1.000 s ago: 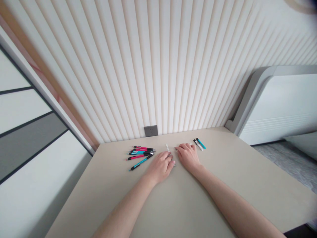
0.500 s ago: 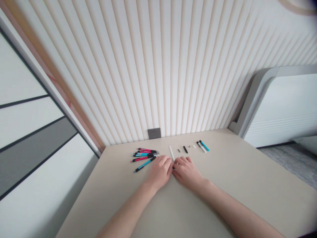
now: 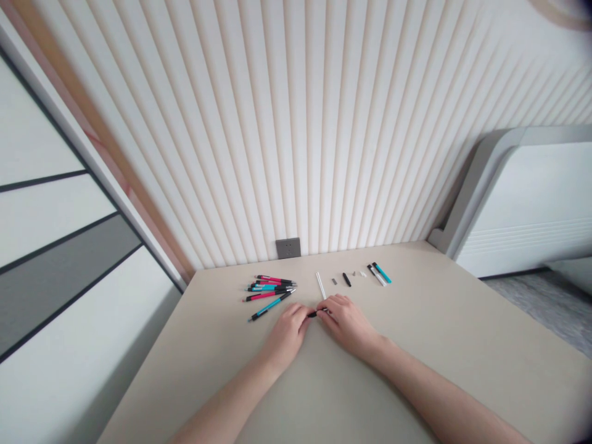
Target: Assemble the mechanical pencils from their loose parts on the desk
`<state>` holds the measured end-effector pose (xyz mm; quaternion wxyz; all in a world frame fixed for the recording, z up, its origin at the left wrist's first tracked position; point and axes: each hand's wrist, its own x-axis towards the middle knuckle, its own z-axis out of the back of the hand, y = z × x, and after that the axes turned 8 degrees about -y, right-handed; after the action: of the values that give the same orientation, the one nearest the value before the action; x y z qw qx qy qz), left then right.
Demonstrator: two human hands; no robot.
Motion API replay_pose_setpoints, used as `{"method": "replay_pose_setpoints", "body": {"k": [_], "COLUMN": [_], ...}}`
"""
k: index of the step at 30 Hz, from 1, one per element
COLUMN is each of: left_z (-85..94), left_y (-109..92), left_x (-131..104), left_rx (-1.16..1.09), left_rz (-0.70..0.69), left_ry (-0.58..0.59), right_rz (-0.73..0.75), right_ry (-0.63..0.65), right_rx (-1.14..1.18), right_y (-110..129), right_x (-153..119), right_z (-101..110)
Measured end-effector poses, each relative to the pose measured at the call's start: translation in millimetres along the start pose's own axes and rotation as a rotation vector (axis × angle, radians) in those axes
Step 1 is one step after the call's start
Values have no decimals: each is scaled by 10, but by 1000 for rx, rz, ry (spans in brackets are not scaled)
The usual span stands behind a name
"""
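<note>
Between my hands is a small black pen part [image 3: 312, 314]. My left hand [image 3: 287, 328] pinches its left end, and the fingers of my right hand [image 3: 345, 319] close on its right end. Thin white rods [image 3: 320, 285] lie just beyond my right fingertips. Left of them is a loose pile of pens, with a red pen [image 3: 266, 296] and a blue pen [image 3: 272, 305] nearest my left hand. A small grey piece [image 3: 334, 281], a black grip [image 3: 346, 279] and tiny pale pieces [image 3: 363, 274] lie in a row to the right.
A white barrel [image 3: 377, 275] and a blue barrel [image 3: 383, 273] lie at the right of the row. The beige table [image 3: 222, 370] meets a ribbed wall with a dark socket [image 3: 288, 248]. A grey-white headboard [image 3: 531, 197] stands at the right.
My left hand has shifted slightly left and nearer to me, opening a gap between the hands where the black part now shows. My right fingers have moved a little left.
</note>
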<state>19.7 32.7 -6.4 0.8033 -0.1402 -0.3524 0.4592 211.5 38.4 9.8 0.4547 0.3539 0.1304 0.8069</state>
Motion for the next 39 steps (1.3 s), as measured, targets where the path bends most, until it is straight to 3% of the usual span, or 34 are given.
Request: {"method": "replay_pose_setpoints", "body": {"k": [5,9,24,32,39], "left_z": [4,-6,41,74,80], "left_y": [-17,-17,-87,-114,-118], "left_x": [13,16,17,18,16], "left_rx": [-10,-33,44,100,168], "left_rz": [14,28,-28,-56,-83], "left_ry": [-6,-16,-10,-11,-28], "right_rz": [-233,-339,-298,-128,-197], "right_ry": [-91,-68,-155,-116,-105], "right_rx": [327,450,411,346,182], "right_y": [0,-10,15,61,56], "right_x": [-9,-9,7,-12,-9], "right_z": [-108,-174,-108,-71,-70]}}
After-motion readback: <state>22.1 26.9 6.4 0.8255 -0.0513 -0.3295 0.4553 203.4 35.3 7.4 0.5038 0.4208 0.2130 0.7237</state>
